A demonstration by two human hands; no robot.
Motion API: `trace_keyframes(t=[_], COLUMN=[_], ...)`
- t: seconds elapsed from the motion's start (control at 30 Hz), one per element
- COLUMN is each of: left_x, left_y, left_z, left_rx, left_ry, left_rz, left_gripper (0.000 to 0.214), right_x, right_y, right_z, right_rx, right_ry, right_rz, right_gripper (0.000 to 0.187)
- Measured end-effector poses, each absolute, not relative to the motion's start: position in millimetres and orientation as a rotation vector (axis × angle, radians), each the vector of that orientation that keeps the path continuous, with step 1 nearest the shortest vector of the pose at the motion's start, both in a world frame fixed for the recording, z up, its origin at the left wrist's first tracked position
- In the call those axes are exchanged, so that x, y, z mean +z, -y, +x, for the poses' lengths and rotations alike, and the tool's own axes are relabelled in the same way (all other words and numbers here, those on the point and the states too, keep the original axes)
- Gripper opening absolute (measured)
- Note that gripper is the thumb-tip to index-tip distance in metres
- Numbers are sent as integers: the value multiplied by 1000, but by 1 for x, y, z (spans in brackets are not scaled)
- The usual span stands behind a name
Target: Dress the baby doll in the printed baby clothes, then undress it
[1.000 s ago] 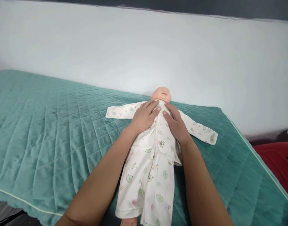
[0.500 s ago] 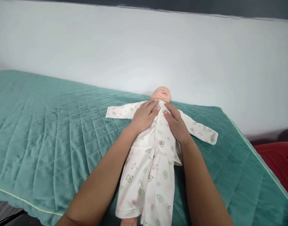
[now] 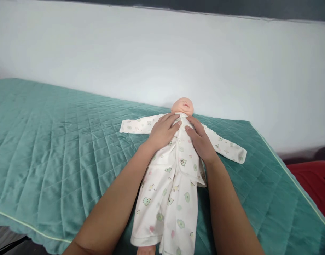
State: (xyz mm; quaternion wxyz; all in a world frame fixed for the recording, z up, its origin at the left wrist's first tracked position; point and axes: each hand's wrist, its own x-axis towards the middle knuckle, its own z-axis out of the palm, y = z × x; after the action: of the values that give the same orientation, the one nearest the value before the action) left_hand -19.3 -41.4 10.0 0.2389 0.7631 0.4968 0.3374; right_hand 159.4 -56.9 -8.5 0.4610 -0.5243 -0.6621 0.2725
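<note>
A baby doll (image 3: 182, 105) lies on its back on a green quilted cover (image 3: 72, 141), head towards the wall. It wears a white printed pajama top (image 3: 186, 156) with both sleeves spread out sideways, and matching pajama pants (image 3: 164, 209). One bare foot (image 3: 146, 250) shows at the bottom edge. My left hand (image 3: 164, 131) lies flat on the left side of the doll's chest, fingers extended. On the right side of the chest rests my right hand (image 3: 199, 136), also with fingers stretched out. Neither hand grips the cloth visibly. The doll's own hands are not visible at the sleeve ends.
Behind the doll's head rises a white wall (image 3: 125, 53) with a dark band along its top. A red object (image 3: 308, 180), perhaps a chair or stool, stands beyond the cover's right edge. The cover's piped edge (image 3: 32, 226) runs along the lower left.
Both hands stay on the doll's chest in the same pose. The whole view has shifted very slightly; nothing else visibly differs.
</note>
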Motion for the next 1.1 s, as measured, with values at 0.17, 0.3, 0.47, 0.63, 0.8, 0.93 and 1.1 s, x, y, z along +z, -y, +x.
trace_keyframes(t=[0.17,0.3,0.47,0.63,0.8,0.93,1.1], left_x=[9,7,5,2,-16,-36,-51], left_y=[40,39,39,36,26,19,20], left_z=[-19,-20,-21,-26,-45,-76,-128], left_rx=[932,955,975,1024,917,746,543], left_ry=[-1356,-1345,-1338,-1320,-1512,-1740,-1950], left_rz=[2093,2096,2112,2125,2160,2292,2341], left_gripper=[49,50,50,52,58,56,59], right_x=[-9,-10,-11,-16,-34,-48,-52], right_y=[57,56,56,54,46,48,72], right_z=[160,160,160,166,183,199,226], right_rx=[665,671,669,630,372,137,-6], right_ry=[1636,1628,1626,1633,1664,1687,1746], right_rz=[-1282,-1282,-1261,-1238,-1457,-1713,-1949], right_gripper=[41,42,42,47,57,58,60])
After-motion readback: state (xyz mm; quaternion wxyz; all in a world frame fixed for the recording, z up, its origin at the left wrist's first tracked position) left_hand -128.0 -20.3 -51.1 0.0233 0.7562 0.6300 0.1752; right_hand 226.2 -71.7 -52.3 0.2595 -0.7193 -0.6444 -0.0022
